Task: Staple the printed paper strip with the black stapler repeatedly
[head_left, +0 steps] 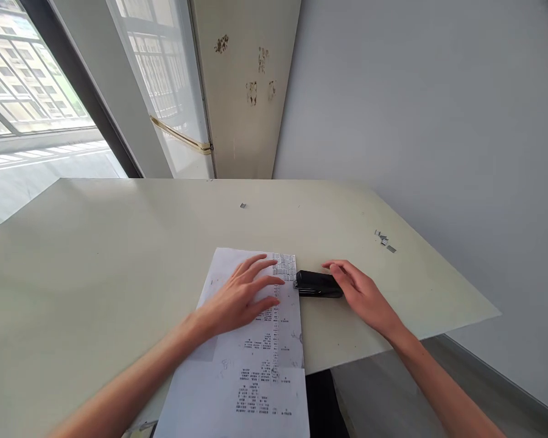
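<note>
A printed sheet of paper (274, 347) lies on the table, its lower part reaching over the near edge. My left hand (242, 298) rests flat on it with the fingers spread, near rows of small silvery marks (284, 266) that look like staples. A black stapler (317, 284) lies on its base to the right, its front end at the sheet's right edge. My right hand (358, 295) is at the stapler's rear end, fingers bent and closed about it; the palm side is hidden.
Loose staple strips (384, 241) lie on the right of the pale table (119, 255), and one small piece (243, 205) lies farther back. A grey wall (415, 121) runs along the right. Behind the table stands a cabinet panel (246, 134), with a window at left.
</note>
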Motion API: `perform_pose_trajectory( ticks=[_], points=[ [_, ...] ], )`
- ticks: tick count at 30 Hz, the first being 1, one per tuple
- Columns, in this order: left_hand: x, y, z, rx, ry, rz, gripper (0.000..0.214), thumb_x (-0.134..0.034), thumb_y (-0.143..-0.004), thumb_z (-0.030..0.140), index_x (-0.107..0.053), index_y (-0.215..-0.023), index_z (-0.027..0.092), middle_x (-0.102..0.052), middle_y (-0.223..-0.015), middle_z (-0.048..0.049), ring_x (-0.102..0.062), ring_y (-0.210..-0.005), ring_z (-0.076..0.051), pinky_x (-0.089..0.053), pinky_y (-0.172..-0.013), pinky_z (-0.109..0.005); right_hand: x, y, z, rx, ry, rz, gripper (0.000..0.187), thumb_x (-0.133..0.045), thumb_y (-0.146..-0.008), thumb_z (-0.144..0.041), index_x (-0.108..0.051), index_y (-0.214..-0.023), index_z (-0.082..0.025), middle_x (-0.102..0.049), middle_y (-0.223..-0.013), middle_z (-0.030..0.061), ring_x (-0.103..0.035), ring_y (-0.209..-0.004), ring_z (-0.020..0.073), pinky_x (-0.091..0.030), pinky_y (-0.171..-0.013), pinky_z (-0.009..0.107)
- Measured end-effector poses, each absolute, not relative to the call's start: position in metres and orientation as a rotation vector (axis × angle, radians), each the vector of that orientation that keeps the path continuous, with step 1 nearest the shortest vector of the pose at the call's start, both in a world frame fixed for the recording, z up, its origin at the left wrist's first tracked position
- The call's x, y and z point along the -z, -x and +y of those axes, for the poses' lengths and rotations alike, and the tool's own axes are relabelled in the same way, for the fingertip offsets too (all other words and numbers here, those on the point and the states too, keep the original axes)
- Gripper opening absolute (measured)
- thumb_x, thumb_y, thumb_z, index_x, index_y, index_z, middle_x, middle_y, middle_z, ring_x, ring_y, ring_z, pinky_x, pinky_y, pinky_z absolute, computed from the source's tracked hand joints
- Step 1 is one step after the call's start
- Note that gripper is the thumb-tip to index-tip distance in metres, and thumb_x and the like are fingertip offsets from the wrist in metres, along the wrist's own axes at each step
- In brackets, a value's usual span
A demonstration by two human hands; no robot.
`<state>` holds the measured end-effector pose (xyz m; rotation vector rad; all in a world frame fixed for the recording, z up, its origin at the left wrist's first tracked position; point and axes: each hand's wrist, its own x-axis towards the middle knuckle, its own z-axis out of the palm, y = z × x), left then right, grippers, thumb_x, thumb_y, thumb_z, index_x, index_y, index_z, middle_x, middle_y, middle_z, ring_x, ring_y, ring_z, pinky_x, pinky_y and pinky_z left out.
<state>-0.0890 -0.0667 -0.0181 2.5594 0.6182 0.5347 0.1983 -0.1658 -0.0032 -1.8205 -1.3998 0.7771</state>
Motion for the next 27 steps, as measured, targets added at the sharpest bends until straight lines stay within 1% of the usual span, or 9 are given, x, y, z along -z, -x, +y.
perform_pose_trajectory(
  ticks=[2,4,8,11,14,18,23,27],
  points=[
    [0.023,0.087,-0.076,-0.496,-2.607,0.586,0.039,-0.057,-0.105,0.043,-0.061,-0.142,0.035,-0.034,-0.17,-0.0051,-0.023,-0.159,-0.036,-0.037,-0.123,-0.058,-0.002,-0.192,-0.152,-0.733,1.857,-1.438,0.05,-0.041,-0.103,-0.067,-0.068,-0.118,-0.027,-0.072,-0.129,0.0077,-0.067,-0.119,0.0288,-0.053,-0.099,0.043],
    [0.028,0.082,-0.083,-0.487,-2.639,0.557,0.043,-0.057,-0.105,0.046,-0.06,-0.146,0.035,-0.027,-0.173,-0.0051,-0.018,-0.161,-0.038,-0.035,-0.125,-0.061,-0.004,-0.183,-0.138,-0.676,1.889,-1.512,0.05,-0.038,-0.104,-0.066,-0.068,-0.117,-0.028,-0.072,-0.13,0.0074,-0.065,-0.122,0.0293,-0.052,-0.102,0.045],
    [0.034,0.074,-0.094,-0.522,-2.657,0.545,0.043,-0.058,-0.104,0.045,-0.061,-0.145,0.034,-0.016,-0.176,-0.0049,-0.011,-0.162,-0.038,-0.028,-0.127,-0.063,-0.009,-0.163,-0.121,-0.607,1.921,-1.656,0.049,-0.033,-0.106,-0.064,-0.068,-0.118,-0.031,-0.073,-0.131,0.0057,-0.063,-0.127,0.0297,-0.051,-0.104,0.046],
    [0.035,0.071,-0.099,-0.528,-2.648,0.533,0.042,-0.063,-0.102,0.044,-0.063,-0.142,0.033,-0.01,-0.177,-0.0039,-0.009,-0.162,-0.039,-0.026,-0.129,-0.062,-0.011,-0.155,-0.117,-0.615,1.962,-1.705,0.052,-0.029,-0.107,-0.065,-0.069,-0.116,-0.032,-0.074,-0.129,0.0049,-0.065,-0.124,0.0304,-0.052,-0.101,0.046],
    [0.035,0.071,-0.102,-0.511,-2.637,0.533,0.043,-0.063,-0.102,0.045,-0.063,-0.142,0.032,-0.01,-0.177,-0.0041,-0.009,-0.162,-0.039,-0.027,-0.128,-0.062,-0.01,-0.155,-0.118,-0.623,1.987,-1.719,0.056,-0.026,-0.107,-0.066,-0.07,-0.119,-0.033,-0.072,-0.132,0.0037,-0.065,-0.125,0.0305,-0.052,-0.1,0.046],
    [0.036,0.069,-0.104,-0.489,-2.639,0.536,0.044,-0.061,-0.103,0.045,-0.062,-0.144,0.03,-0.011,-0.177,-0.0074,-0.009,-0.162,-0.039,-0.027,-0.128,-0.062,-0.006,-0.156,-0.119,-0.598,1.994,-1.724,0.058,-0.023,-0.107,-0.066,-0.069,-0.121,-0.033,-0.071,-0.136,0.0028,-0.063,-0.128,0.0302,-0.052,-0.1,0.046],
    [0.039,0.068,-0.103,-0.519,-2.621,0.523,0.045,-0.062,-0.103,0.045,-0.06,-0.146,0.032,-0.012,-0.176,-0.0051,-0.01,-0.161,-0.038,-0.024,-0.129,-0.063,-0.007,-0.152,-0.12,-0.554,1.991,-1.724,0.059,-0.021,-0.108,-0.065,-0.071,-0.113,-0.032,-0.074,-0.127,0.003,-0.067,-0.118,0.0289,-0.055,-0.089,0.042],
    [0.043,0.068,-0.101,-0.534,-2.624,0.504,0.046,-0.062,-0.102,0.046,-0.061,-0.146,0.031,-0.014,-0.176,-0.0072,-0.012,-0.161,-0.039,-0.025,-0.129,-0.062,-0.008,-0.152,-0.118,-0.564,1.992,-1.722,0.058,-0.022,-0.108,-0.064,-0.07,-0.117,-0.033,-0.073,-0.129,0.0031,-0.066,-0.122,0.0291,-0.055,-0.094,0.044]
  ],
)
